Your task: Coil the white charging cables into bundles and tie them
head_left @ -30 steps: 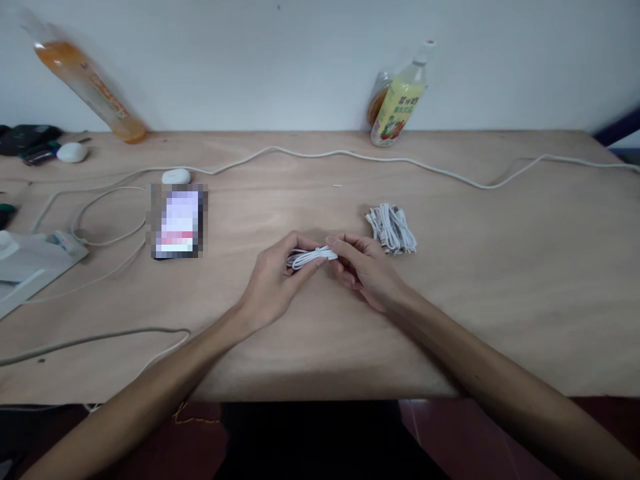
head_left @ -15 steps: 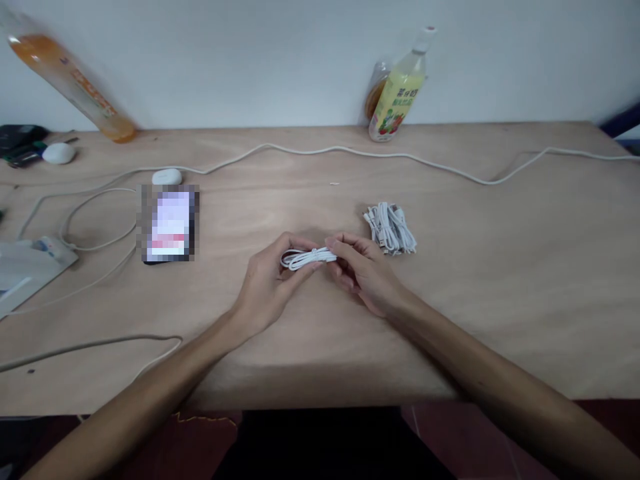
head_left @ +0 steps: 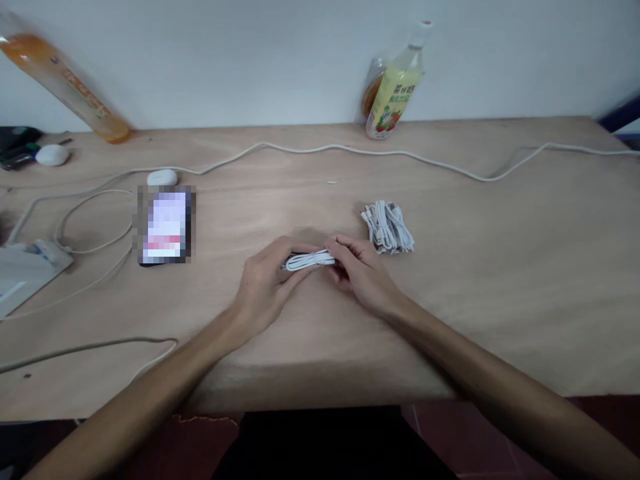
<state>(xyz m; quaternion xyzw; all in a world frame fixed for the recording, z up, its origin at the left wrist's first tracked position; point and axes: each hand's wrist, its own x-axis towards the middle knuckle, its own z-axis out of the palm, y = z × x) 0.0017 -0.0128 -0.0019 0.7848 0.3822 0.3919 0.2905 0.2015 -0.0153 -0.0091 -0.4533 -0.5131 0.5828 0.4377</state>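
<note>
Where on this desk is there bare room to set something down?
Widest bare patch: right of the cable bundle, below the long cord. Another lies between the phone and the left hand, which with the right hand pinches the coiled cable. The table's left end is crowded with looped cords.

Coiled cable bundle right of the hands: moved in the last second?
No. The cable bundle sits at the same spot in front of the yellow bottle; only the camera shifted slightly.
</note>
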